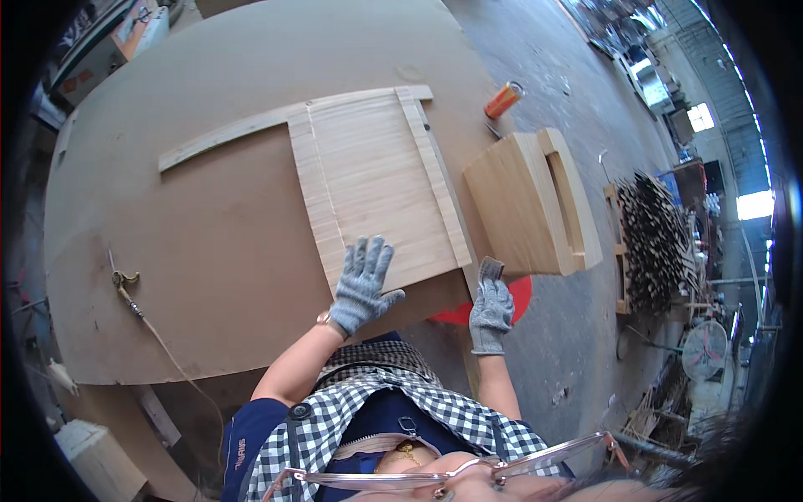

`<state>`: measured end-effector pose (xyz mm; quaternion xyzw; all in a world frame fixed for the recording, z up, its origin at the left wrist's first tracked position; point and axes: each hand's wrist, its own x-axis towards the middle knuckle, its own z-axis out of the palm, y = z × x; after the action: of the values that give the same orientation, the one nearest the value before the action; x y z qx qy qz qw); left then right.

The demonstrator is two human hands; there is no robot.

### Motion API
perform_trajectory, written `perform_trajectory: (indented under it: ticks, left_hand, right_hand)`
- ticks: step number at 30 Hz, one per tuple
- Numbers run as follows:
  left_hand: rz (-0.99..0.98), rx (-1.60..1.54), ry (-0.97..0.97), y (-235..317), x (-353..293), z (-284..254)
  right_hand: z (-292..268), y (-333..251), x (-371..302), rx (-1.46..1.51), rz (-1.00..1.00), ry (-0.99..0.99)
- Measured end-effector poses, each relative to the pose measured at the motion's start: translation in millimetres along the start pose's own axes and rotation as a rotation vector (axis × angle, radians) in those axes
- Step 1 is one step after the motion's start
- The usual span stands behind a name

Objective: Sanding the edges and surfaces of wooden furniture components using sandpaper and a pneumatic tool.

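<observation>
A pale wooden panel [381, 180] with edge strips lies on the large brown table [201, 251]. My left hand [364, 284], in a grey knit glove, rests flat on the panel's near edge with its fingers spread. Beyond the panel's near right corner is my right hand [492, 316], also gloved. Its fingers are closed around a small flat brown piece [491, 268] that sticks out at the top; it looks like folded sandpaper, though I cannot be sure. Along the far edge, a long narrow wooden strip [226, 134] reaches out to the left.
Right of the panel stands a stack of wooden boards [514, 205] with a slotted piece on its side. An orange can [503, 99] stands behind it. An air blow gun [125, 289] with a hose lies on the left. Something round and red [522, 297] shows below the table edge.
</observation>
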<state>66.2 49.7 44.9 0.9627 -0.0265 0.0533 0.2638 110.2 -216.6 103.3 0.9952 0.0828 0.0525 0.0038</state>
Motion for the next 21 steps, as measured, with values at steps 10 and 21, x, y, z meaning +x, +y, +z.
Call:
perform_trajectory:
  ticks: [10,21]
  left_hand:
    - [-0.545,-0.073,0.373,-21,-3,18]
    - [-0.598,-0.003,0.317,-38,45,14]
  right_hand:
    - [39,-106,191,0.098,-0.463,0.025]
    - [122,-212,310,-0.228,-0.785,0.195]
